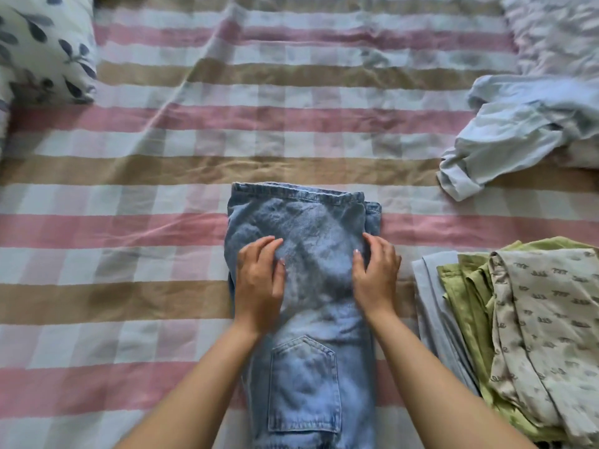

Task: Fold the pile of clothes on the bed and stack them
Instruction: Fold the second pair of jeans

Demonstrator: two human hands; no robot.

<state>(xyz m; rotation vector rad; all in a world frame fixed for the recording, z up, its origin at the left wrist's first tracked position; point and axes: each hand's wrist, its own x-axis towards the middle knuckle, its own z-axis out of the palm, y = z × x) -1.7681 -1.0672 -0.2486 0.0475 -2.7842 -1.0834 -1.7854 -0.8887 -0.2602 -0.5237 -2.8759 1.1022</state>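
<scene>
Okay, our left hand [259, 280] and right hand [376, 273], fingers loosely spread, press jeans [304, 319]; denim's heavy, stiff: grab 12 o'clock hems.

Left hand [259, 281], right hand [376, 277], palms down

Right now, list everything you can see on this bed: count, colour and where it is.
jeans: one, light blue denim, centre, folded over at the far end
folded stack: one, beige patterned piece on green on pale blue, lower right
loose shirt: one, pale blue, crumpled, upper right
pillow: one, white with dark leaves, upper left
bedsheet: one, pink, tan and white checks, underneath everything
rumpled bedding: one, pale, top right corner
left hand: one, flat on the jeans
right hand: one, on the jeans' right edge
</scene>
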